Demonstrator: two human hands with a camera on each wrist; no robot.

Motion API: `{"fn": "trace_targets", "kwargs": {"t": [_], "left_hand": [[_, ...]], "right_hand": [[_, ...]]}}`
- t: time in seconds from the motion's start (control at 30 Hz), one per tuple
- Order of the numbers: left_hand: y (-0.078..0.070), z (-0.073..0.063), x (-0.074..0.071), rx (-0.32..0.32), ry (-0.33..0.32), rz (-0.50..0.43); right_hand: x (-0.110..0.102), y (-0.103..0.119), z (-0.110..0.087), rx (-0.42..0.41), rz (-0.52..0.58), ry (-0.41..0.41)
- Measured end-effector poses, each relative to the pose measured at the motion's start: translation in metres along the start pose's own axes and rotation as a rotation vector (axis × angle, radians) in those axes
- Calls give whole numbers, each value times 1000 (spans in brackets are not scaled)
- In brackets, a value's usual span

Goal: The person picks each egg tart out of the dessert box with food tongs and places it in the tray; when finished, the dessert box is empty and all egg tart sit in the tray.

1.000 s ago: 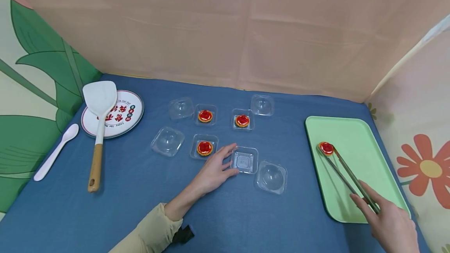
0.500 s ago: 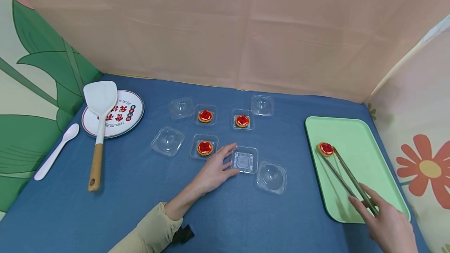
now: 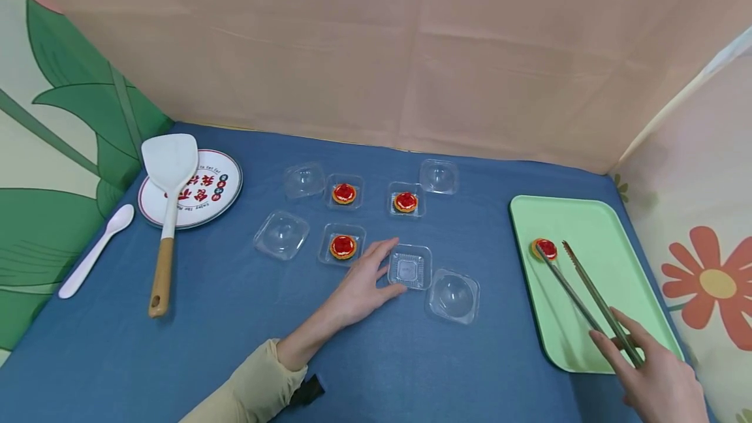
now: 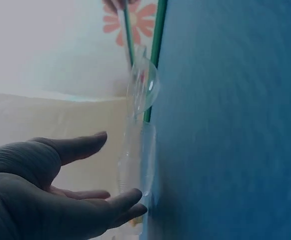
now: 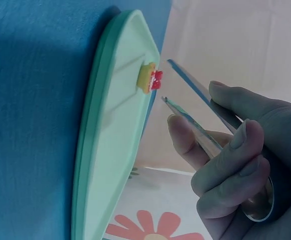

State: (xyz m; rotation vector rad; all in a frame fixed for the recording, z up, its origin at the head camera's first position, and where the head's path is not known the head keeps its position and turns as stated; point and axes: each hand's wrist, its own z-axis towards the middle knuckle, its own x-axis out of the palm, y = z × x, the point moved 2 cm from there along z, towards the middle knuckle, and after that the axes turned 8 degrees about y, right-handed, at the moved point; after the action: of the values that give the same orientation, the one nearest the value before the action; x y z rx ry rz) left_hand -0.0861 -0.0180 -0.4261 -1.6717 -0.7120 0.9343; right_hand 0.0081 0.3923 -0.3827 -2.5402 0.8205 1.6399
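Note:
My right hand point(image 3: 664, 371) holds metal tongs point(image 3: 596, 295) over the green tray point(image 3: 611, 227). The tong tips are spread. A small tart with red topping point(image 3: 549, 246) lies near the tray's left edge; one tip overlaps it in the head view. In the right wrist view both tips stand apart from the tart point(image 5: 146, 78). My left hand point(image 3: 364, 286) is beside a clear plastic container point(image 3: 410, 267) with nothing in it, thumb and fingers extended along its left side. Its domed lid point(image 3: 454, 297) lies open to the right.
Three more clear containers hold red tarts point(image 3: 343, 194), point(image 3: 405, 202), point(image 3: 343, 247), their lids point(image 3: 281, 235) folded open. On the left a white spatula point(image 3: 170, 162) rests across stacked plates point(image 3: 226, 198), with a white spoon point(image 3: 96, 250) beside them. A beige cloth point(image 3: 376, 51) backs the table.
The tong tips have spread wider, the right one moving away from the tart. My left hand has shifted slightly right along the container. The tart stays on the tray.

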Motion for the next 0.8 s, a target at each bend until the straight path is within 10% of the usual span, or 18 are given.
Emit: {"fn": "trace_targets", "kwargs": {"t": [0.33,0.6,0.8], "left_hand": [[-16,-7,-13,81,-64,12],[-19,-18,-46,65,-168,0],[-11,-30,-74,49,-233,-6]], "right_hand": [[-3,14,-4,-57,-18,-45],[-7,45,-11,-253,-49,-168],[-5,82,-8,-365,-89,-105]]}}
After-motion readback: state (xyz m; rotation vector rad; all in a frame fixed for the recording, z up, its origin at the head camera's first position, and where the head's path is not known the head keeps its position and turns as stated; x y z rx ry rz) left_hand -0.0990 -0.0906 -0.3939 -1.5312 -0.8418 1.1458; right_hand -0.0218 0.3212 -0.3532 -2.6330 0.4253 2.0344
